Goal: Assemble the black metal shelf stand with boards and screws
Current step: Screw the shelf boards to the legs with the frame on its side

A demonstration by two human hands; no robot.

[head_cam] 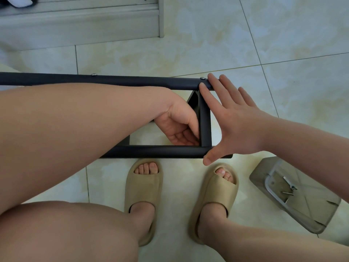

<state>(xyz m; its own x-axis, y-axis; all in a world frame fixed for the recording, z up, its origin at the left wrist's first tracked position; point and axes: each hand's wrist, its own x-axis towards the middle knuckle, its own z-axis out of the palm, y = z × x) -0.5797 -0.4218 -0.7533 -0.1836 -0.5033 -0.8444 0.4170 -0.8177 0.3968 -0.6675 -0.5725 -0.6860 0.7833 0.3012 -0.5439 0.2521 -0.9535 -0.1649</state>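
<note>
My tan slippers point(143, 201) stand at bottom centre, with a clear tray point(262, 173) of screws point(288, 186) at lower right. Mid-picture is the black metal frame point(151, 151) — my right hand point(236, 127) rests spread flat across its right end. My left hand point(177, 121) curls against the cross tube point(204, 121) — I cannot tell whether it grips anything.

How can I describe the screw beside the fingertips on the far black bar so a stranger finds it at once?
Find the black metal frame in front of the feet, and follow its far bar rightward. The screw sits on top of that bar, just left of the fingertips of the right hand. The other screw lies further left, away from both hands.
</note>
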